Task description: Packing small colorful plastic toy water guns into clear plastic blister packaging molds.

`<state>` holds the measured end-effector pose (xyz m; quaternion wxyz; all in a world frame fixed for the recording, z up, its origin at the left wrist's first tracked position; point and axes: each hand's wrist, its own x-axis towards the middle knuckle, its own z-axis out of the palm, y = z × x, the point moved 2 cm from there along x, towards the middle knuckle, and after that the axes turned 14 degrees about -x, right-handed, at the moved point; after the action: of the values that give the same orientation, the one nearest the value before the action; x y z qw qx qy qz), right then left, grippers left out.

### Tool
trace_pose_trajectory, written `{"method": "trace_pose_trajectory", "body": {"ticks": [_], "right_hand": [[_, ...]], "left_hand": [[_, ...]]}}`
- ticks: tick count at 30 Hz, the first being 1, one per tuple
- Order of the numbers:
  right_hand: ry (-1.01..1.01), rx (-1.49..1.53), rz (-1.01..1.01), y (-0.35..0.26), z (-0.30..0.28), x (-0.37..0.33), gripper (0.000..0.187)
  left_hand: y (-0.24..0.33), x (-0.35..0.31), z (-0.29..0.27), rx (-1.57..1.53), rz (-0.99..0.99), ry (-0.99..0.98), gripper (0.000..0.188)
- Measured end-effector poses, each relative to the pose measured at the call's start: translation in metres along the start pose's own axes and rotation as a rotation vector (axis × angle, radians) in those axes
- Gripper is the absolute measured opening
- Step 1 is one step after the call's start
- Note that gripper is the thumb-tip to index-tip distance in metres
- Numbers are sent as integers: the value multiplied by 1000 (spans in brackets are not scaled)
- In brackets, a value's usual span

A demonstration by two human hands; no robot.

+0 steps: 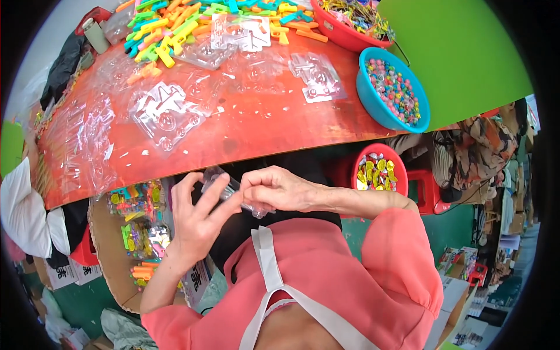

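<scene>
Green floor (458,230) beneath, red worktop (233,131) spanning upper view. Left hand (197,220) and right hand (280,188) close together just off worktop's near edge, both clamped on clear plastic shell (256,211). Clear blister packs (166,119) scattered across worktop's middle. Blue bowl (363,93) of mixed-colour beads (394,90) at worktop's right end. Toy guns (169,29) heaped along worktop's far side; red basin (335,34) at worktop's far right. Below worktop's near edge: cardboard box (114,262) of colourful packs (140,233) to left, red tub (402,175) with yellow pieces (376,174) to right.
</scene>
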<state>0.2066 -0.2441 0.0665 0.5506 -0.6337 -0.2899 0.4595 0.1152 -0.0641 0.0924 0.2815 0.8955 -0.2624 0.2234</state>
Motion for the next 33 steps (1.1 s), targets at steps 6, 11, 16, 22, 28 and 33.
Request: {"method": "trace_pose_trajectory", "body": {"ticks": [6,11,16,22,28,33], "right_hand": [[-139,-284,-146,-32,0,-14,14],[-102,-329,-91,-44,0,-27,16],[189,-12,66,-39,-37,-46,18],[727,62,-74,-54,-120,-73,17],[1142,-1098,-539,-84,-216,-30,21],[1022,-1722,-249,-35,-272,21,27]], "left_hand": [[22,2,-29,182,302,63,26],[26,8,-37,81,319,-50,26],[18,-6,-34,-128,187,-191,22],[-16,-46,-86,-184,-171,-271,16],[-28,-45,-111,-151,-394,-6,24],[-31,-39,-90,-186,-287,45,23]]}}
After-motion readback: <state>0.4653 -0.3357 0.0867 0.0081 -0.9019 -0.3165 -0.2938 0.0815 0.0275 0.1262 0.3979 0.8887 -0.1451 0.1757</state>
